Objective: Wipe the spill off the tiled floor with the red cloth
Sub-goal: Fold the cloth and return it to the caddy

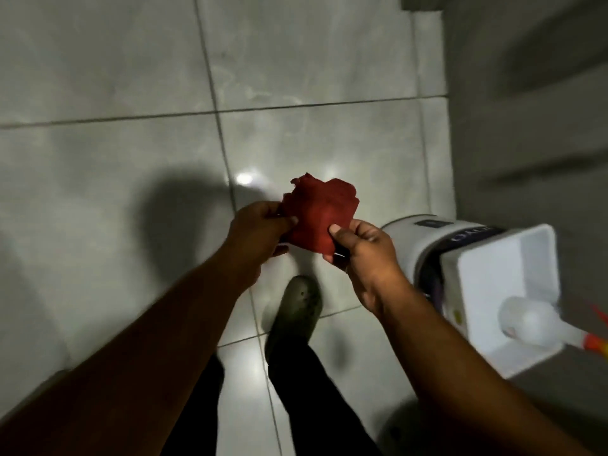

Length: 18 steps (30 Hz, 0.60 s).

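Observation:
A crumpled red cloth (316, 212) hangs in the air in front of me, well above the tiled floor (131, 159). My left hand (256, 232) pinches its left edge and my right hand (365, 255) pinches its lower right corner between thumb and fingers. The grey-white glossy tiles carry dark grout lines and bright light reflections. Faint cloudy streaks show on the far tile (263, 93); I cannot tell whether they are the spill.
A white machine with a dark label band (437, 238) and a white square tub (513, 291) stands at the right against a grey wall (526, 110). A white handle with an orange tip (543, 324) sticks out. My dark shoe (296, 307) is below the hands.

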Motion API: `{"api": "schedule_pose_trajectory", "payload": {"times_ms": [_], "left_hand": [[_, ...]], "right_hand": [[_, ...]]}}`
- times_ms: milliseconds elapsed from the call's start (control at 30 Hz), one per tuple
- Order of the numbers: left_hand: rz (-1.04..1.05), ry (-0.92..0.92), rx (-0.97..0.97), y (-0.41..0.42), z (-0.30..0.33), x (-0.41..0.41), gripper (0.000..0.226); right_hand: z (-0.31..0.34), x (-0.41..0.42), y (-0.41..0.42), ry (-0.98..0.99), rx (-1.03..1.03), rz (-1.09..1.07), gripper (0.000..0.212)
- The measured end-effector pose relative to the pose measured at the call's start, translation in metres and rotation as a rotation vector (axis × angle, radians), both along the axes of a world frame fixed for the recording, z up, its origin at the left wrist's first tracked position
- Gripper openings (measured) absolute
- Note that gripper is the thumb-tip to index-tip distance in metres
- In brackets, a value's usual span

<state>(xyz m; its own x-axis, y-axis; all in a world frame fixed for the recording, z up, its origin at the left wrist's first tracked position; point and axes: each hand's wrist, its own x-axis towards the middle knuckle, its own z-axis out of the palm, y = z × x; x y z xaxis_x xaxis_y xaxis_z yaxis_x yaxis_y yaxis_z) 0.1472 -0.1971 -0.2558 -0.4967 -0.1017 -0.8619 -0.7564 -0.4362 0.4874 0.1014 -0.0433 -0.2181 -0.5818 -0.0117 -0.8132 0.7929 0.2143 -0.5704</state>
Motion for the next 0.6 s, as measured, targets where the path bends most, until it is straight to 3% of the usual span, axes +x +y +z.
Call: {"api": "schedule_pose_trajectory", "payload": {"times_ms": [200,267,400,500,600], "left_hand": [[-0.377,0.264,-0.173,0.139,0.084,-0.081,0.016],[-0.516,0.332,-0.212,0.184,0.092,-0.095,0.032],[-0.818,0.456,-0.282,0.279,0.091,-0.121,0.034],[-1.046,0.462,-0.264,0.331,0.075,-0.134,0.046],[-1.172,0.334,-0.251,0.348,0.057,-0.134,0.038]], "right_hand": [[0.061,-0.017,0.133,0.172,0.212,-0.384,0.011],[0.066,-0.016,0.168,0.176,0.261,-0.531,0.009],[0.057,-0.022,0.248,0.192,0.359,-0.692,0.006],[0.029,-0.028,0.297,0.140,0.394,-0.745,0.004],[0.000,-0.027,0.319,-0.005,0.382,-0.726,0.003]]}}
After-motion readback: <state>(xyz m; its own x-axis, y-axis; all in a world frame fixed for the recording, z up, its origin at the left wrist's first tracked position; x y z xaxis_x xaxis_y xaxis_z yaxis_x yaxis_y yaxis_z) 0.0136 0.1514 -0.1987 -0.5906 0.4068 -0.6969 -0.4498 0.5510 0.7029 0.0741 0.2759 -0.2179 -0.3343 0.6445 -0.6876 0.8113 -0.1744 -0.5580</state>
